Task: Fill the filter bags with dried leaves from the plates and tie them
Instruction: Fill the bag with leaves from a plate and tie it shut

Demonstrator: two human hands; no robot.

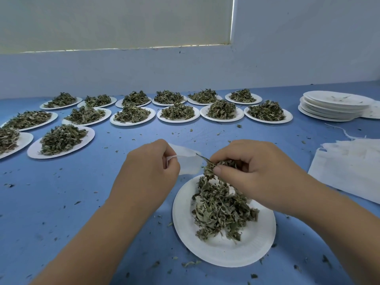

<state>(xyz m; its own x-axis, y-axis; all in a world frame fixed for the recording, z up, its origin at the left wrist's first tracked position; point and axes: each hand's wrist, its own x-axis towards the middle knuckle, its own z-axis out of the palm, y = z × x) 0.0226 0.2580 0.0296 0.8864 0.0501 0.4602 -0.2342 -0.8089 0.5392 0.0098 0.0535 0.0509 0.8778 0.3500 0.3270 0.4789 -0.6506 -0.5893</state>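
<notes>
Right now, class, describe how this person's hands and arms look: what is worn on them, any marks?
Both are bare. The left hand and right hand have no gloves, and no rings show on the fingers. No watch, bracelet or sleeve shows on the left forearm or right forearm. The right thumbnail is short and unpainted.

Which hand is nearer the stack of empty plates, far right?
Right. The right hand, pinching leaves, sits left of the stack of empty plates; the left hand, holding a filter bag, is farther left.
</notes>
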